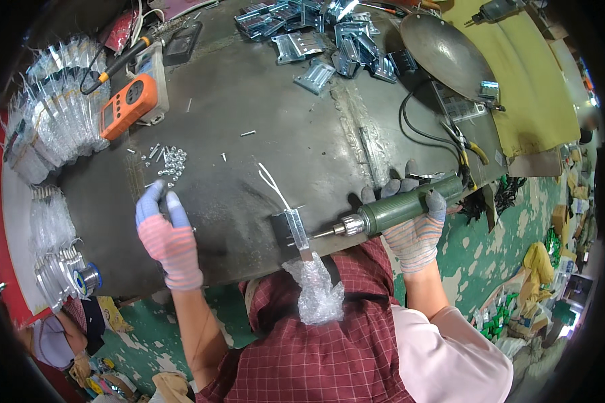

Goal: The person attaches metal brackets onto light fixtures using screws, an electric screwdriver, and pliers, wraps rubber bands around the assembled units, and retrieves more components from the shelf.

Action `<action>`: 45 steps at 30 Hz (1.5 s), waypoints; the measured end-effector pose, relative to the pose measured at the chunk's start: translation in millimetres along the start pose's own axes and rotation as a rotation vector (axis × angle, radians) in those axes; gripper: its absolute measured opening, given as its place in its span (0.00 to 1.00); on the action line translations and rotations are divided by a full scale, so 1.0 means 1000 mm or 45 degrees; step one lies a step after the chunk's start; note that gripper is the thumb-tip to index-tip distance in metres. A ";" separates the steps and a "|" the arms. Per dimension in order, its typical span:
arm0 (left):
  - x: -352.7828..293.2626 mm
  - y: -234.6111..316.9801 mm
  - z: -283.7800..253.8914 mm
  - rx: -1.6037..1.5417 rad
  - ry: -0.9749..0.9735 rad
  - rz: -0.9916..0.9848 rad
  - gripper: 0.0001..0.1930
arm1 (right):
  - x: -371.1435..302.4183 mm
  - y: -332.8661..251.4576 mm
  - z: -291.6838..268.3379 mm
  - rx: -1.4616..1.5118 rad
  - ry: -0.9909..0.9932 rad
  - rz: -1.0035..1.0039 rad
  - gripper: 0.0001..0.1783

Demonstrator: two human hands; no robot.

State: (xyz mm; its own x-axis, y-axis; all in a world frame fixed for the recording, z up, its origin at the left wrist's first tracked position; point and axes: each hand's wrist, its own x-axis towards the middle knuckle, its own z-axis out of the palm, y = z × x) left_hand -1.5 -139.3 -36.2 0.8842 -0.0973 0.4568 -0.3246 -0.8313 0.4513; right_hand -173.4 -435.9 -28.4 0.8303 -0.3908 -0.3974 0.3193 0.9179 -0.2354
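Note:
My left hand point(168, 243), in a striped glove with bluish fingertips, reaches to the near edge of a small pile of screws point(175, 161). Its fingers are stretched out and slightly apart, and no screw shows between them. My right hand point(413, 232), gloved too, is wrapped round a dark green electric screwdriver point(403, 205), which points left. The driver's bit meets or nearly meets the side of a narrow metal bracket point(296, 228) at the table's front edge. Two white wires point(269, 178) stick out of the bracket's far end, and bubble wrap point(314, 289) covers its near end.
Metal brackets point(302, 43) are heaped at the back beside a round metal dish point(447, 54). Pliers point(464, 144) lie at the right. An orange multimeter point(129, 104), bubble-wrapped parts point(67, 101) and a solder spool point(87, 279) are at the left. Loose screws point(248, 133) dot the grey table point(249, 87).

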 end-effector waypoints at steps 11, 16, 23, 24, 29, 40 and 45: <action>0.025 -0.032 0.006 0.447 -0.185 0.241 0.06 | 0.002 0.004 -0.004 0.012 -0.036 -0.030 0.36; 0.012 -0.011 0.002 0.382 -0.142 0.354 0.02 | 0.004 0.006 -0.004 -0.022 -0.046 -0.050 0.37; -0.033 0.034 -0.005 0.067 -0.522 0.334 0.05 | 0.002 0.005 -0.001 -0.035 -0.006 -0.047 0.33; -0.032 0.032 -0.001 -0.072 -0.522 0.214 0.06 | 0.002 0.005 -0.001 -0.036 -0.006 -0.049 0.33; -0.037 0.039 -0.005 -0.043 -0.480 0.122 0.08 | 0.002 0.004 0.000 -0.006 0.001 -0.023 0.24; -0.070 0.056 -0.012 -0.871 -0.604 -0.485 0.06 | 0.001 0.006 0.003 -0.017 0.015 -0.030 0.16; -0.096 0.086 -0.011 -1.556 -0.600 -0.866 0.08 | 0.003 0.004 -0.004 0.034 -0.043 0.003 0.29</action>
State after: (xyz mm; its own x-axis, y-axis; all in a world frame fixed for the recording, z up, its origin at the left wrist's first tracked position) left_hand -118.1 -195.4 -33.3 0.9266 -0.2504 -0.2805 0.3243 0.1548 0.9332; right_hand -171.2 -433.3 -34.1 0.8459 -0.3867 -0.3673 0.3294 0.9204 -0.2105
